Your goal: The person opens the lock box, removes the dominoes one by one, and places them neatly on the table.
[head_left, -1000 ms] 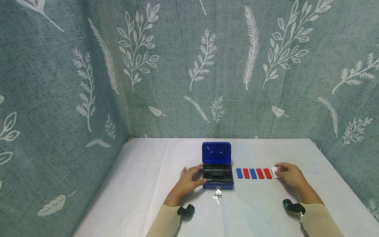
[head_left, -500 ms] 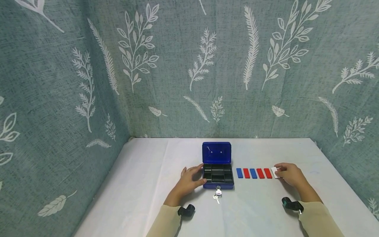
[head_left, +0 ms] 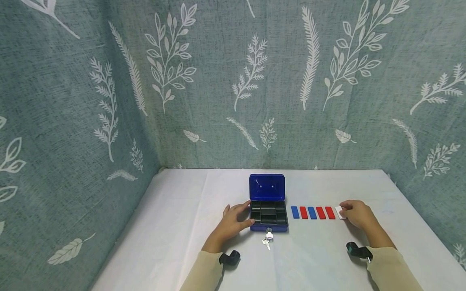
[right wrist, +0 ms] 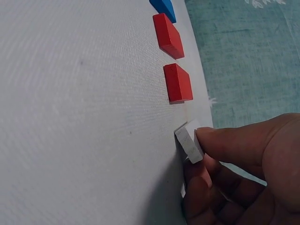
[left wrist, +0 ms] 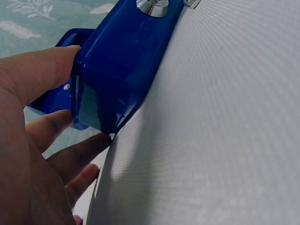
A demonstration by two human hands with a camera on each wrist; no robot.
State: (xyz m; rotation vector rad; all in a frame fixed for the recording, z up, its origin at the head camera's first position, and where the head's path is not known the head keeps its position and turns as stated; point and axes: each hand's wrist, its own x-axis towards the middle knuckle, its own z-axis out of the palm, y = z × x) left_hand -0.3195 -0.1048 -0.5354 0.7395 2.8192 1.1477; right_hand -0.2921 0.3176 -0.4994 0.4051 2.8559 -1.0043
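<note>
My right hand [head_left: 359,215] pinches a small white block [head_left: 339,212] between thumb and fingers at the right end of a row. In the right wrist view the white block [right wrist: 189,140] sits at the table surface, slightly turned from the neighbouring red block [right wrist: 178,83]. My left hand [head_left: 231,223] rests against the left side of a blue metal cash box [head_left: 268,228]. Its thumb touches the front corner of the rim, and the other fingers extend along the side wall [left wrist: 96,110]. The lid [head_left: 267,187] is raised, showing a black compartment tray [head_left: 268,218].
Left of the white block, red and blue blocks [head_left: 312,213] lie spaced in a row, up to the box's right side. Keys [head_left: 267,243] hang from the lock at the box front. A leaf-patterned curtain [head_left: 218,81] borders the white table [head_left: 174,226].
The right fingers have shifted very slightly to the right with the white block, widening its gap from the red one. The left hand and the box keep their places.
</note>
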